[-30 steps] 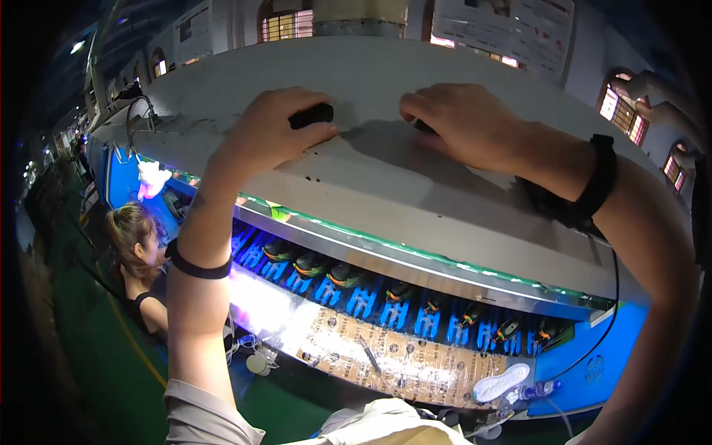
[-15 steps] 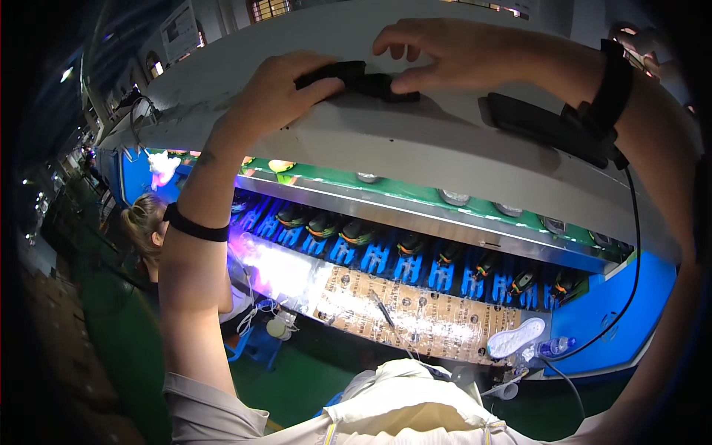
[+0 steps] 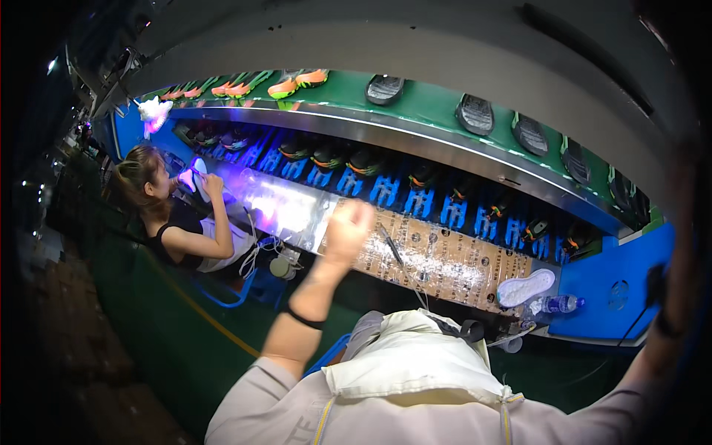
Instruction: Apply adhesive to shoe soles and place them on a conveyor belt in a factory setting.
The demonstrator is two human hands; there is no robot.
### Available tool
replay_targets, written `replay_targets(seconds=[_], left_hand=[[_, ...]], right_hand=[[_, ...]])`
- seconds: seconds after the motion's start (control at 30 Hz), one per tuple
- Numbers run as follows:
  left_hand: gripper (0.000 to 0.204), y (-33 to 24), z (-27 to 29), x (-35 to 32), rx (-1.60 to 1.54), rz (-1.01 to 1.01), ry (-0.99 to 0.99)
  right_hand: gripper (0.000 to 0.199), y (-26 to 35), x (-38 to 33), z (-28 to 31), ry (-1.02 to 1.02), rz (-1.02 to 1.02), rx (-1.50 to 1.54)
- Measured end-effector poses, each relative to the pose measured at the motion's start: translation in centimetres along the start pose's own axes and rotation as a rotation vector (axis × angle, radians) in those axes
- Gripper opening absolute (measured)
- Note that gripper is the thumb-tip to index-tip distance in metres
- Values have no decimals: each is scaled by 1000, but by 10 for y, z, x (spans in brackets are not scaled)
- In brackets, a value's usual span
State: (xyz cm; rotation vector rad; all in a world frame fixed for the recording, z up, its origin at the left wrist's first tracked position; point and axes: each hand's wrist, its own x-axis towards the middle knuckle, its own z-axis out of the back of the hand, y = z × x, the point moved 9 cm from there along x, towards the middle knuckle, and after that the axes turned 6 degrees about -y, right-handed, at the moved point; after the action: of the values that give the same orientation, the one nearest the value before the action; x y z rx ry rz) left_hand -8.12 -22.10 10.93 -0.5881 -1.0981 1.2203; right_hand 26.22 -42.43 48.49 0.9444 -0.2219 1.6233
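Observation:
My left hand (image 3: 348, 230), smeared by motion, hovers over the near edge of the workbench, between its bright metal part and its cardboard-covered part. I see nothing held in it, but its fingers are too blurred to read. Below it on the cardboard lies a thin dark pen-like tool (image 3: 391, 246) with a cord. My right forearm (image 3: 676, 256) rises along the right edge, wearing a black band. Its hand is lost in shadow and blur near the grey machine hood. A white shoe sole (image 3: 526, 288) rests at the bench's right end.
Dark shoes (image 3: 365, 161) sit on a row of blue holders behind the bench. Above, a green conveyor (image 3: 430, 100) carries black soles (image 3: 475, 115) and orange-green shoes (image 3: 285, 86). A plastic bottle (image 3: 564, 303) lies at right. A co-worker (image 3: 194, 233) sits left, holding a light-coloured shoe piece.
Both hands have left the black object on top of the hood, which is now out of view. My left hand has come down over the bench; my right arm has swung to the right edge.

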Motion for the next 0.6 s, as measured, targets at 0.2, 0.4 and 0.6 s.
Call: replay_targets(seconds=[0.2,0.4,0.6], left_hand=[[62,228,-158,-181,348,594,283],[54,233,-209,-180,504,767,531],[27,233,-253,-187,-299,1156,438]], right_hand=[[18,-41,-147,-153,456,-2,251],[16,-65,-262,-235,653,-198,357],[20,-91,-309,-268,751,-496,445]])
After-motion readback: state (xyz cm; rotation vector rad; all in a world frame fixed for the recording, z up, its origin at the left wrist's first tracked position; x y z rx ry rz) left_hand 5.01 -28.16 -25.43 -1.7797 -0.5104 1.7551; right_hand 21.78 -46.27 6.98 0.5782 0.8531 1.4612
